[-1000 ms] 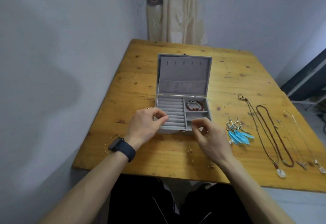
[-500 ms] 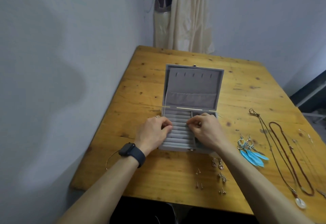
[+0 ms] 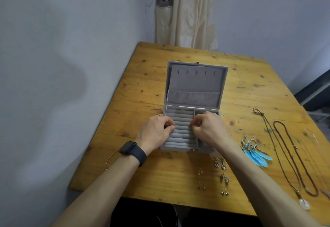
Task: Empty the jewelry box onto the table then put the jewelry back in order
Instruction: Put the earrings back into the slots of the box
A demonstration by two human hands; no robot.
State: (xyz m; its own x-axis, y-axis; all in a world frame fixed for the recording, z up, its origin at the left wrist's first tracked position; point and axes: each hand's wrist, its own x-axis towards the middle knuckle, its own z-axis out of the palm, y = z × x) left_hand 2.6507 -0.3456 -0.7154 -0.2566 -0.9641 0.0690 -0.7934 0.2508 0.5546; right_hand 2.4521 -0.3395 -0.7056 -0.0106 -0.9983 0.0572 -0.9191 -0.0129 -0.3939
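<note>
The grey jewelry box (image 3: 194, 83) lies open in the middle of the wooden table (image 3: 142, 76), its lid flat at the far side. Both hands hover over its ring rolls (image 3: 182, 134). My left hand (image 3: 155, 133) pinches thumb and fingertips together at the rolls' left part. My right hand (image 3: 209, 130) does the same just opposite and hides the box's right compartments. Whatever the fingertips hold is too small to make out. Blue feather earrings (image 3: 255, 153) and several necklaces (image 3: 294, 155) lie to the right. Small earrings (image 3: 223, 176) sit in front of the box.
A thin gold bangle (image 3: 110, 157) lies near the table's left edge by my wrist, and a ring (image 3: 159, 115) lies beside the box. A wall runs close along the table's left side. A curtain (image 3: 185, 12) hangs behind the far edge.
Both hands moved forward from the box's front edge to over the ring rolls and closer together. The view tilted down, bringing the small earrings in front of the box into sight.
</note>
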